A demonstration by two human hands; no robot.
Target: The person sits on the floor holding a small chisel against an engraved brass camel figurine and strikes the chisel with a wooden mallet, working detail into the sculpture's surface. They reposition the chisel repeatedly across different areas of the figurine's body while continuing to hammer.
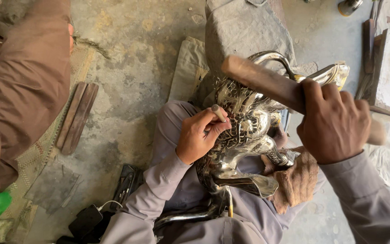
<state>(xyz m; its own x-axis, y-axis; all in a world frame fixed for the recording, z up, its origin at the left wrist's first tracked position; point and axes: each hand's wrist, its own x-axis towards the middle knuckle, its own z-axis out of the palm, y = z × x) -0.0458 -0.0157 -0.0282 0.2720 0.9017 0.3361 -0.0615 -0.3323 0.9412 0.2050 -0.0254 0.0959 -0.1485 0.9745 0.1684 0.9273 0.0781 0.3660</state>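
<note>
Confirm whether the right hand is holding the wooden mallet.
Yes, the right hand is closed around the wooden mallet, raised above the shiny metal piece.

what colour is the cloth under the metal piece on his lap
Reddish-brown cloth, beside the shiny silver vessel; seen in the head view.

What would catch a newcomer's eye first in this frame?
The shiny engraved metal vessel at centre, lying across the person's lap. The left hand pinches a small metal punch against it, while the right hand holds a wooden mallet raised just above. A brown cloth lies under the vessel, lower right.
</note>
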